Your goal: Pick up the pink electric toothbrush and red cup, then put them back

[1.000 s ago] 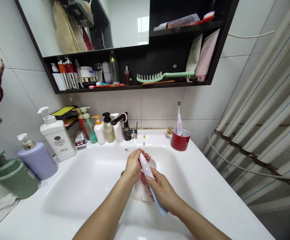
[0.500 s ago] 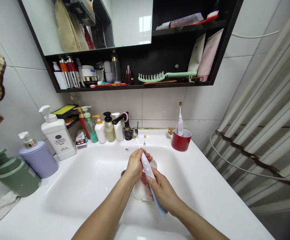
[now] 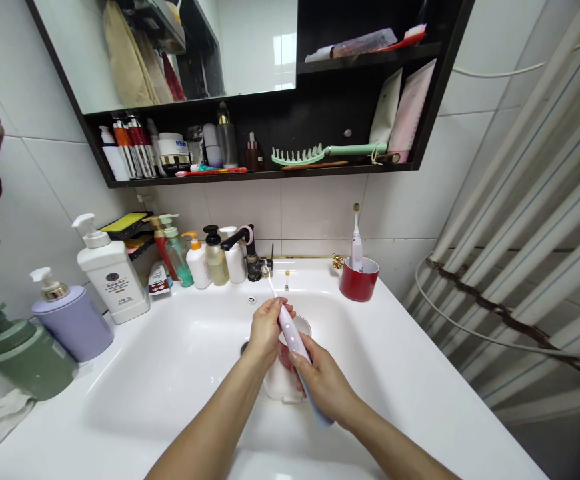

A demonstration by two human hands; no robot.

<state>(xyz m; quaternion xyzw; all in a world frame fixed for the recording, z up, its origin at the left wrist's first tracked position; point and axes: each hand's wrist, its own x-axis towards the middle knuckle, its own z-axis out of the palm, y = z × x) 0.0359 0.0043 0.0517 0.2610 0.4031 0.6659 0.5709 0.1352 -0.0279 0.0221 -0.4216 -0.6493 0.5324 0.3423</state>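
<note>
Over the white sink basin [image 3: 170, 360] I hold an electric toothbrush [image 3: 291, 331], pink at the top and fading to blue at its lower end. Its brush head tilts up and away toward the black faucet [image 3: 253, 257]. My right hand [image 3: 323, 373] is wrapped round the lower handle. Closed around the upper handle, near the neck, is my left hand [image 3: 266, 328]. Beneath the hands, partly covered by them, a red cup [image 3: 285, 357] with a white inside and a whitish translucent container [image 3: 277, 383] sit in the basin.
A red cup [image 3: 359, 285] holding another electric toothbrush [image 3: 357, 247] stands on the right rim. Several pump bottles line the back and left, including a purple one [image 3: 75, 323] and a green one [image 3: 27, 353]. A dark cabinet shelf [image 3: 260, 175] overhangs the sink.
The view has shifted slightly, so everything sits a little further left. Both hands keep hold of the toothbrush in nearly the same pose.
</note>
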